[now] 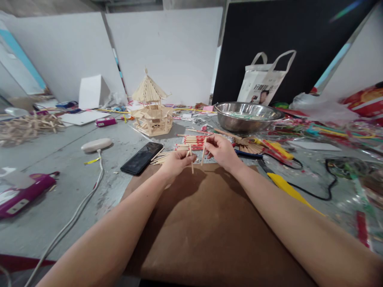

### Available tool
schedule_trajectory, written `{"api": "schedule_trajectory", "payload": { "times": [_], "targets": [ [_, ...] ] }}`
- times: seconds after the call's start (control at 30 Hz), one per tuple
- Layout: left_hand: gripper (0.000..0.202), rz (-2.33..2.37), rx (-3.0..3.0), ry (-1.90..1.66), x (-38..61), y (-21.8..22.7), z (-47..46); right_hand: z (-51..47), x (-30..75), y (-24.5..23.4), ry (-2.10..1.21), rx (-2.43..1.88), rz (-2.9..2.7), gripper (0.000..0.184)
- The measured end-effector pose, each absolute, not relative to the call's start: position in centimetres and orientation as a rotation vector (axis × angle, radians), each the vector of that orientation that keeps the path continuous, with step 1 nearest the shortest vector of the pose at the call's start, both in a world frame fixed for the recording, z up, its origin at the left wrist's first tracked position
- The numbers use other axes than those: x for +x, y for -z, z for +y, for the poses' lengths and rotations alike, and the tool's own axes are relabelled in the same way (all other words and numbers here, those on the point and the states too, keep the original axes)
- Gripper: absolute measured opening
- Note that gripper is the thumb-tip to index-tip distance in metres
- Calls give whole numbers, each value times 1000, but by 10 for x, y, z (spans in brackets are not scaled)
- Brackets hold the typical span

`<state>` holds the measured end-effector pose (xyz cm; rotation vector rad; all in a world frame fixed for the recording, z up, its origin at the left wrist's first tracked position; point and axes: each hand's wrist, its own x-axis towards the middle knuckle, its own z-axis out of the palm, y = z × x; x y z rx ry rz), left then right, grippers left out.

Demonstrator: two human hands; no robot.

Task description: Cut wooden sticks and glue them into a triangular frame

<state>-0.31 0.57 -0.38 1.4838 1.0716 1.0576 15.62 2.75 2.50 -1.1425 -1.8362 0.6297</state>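
Observation:
My left hand (pixel 176 161) is closed in a pinch on a short wooden stick (pixel 191 162) that points down over the brown board (pixel 206 223). My right hand (pixel 220 150) pinches a second wooden stick (pixel 203 156), held nearly upright just right of the first. The two sticks are close together but apart. Behind my hands lies a pile of loose wooden sticks (pixel 191 142), some with red wrappers. Farther back stands a wooden stick pagoda model (pixel 151 107).
A black phone (pixel 141 158) lies left of my hands. A steel bowl (pixel 248 116) sits behind to the right, with a yellow tool (pixel 287 189), black cable (pixel 317 191) and coloured clutter beyond. A white cable (pixel 74 215), purple objects and another stick heap (pixel 26 127) lie left.

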Motion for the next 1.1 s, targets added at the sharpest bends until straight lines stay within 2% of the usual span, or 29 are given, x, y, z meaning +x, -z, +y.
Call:
{"api": "schedule_trajectory", "payload": {
  "times": [0.1,0.27,0.37,0.6,1.1],
  "targets": [
    [22,1009,1597,-990,0,5,2,11,159,-15,-852,-1038,-1742,12],
    [26,1142,1907,-827,6,7,-4,0,164,1,-823,-1051,-1845,12],
    [24,1203,2039,-807,9,7,-6,0,166,2,-927,-1041,-1847,14],
    [27,1210,1994,-835,7,11,-2,-2,162,-2,-1212,-1018,-1664,20],
    [34,1019,2031,-766,4,6,-4,-1,166,-2,-1260,-932,-1752,17]
  ]
}}
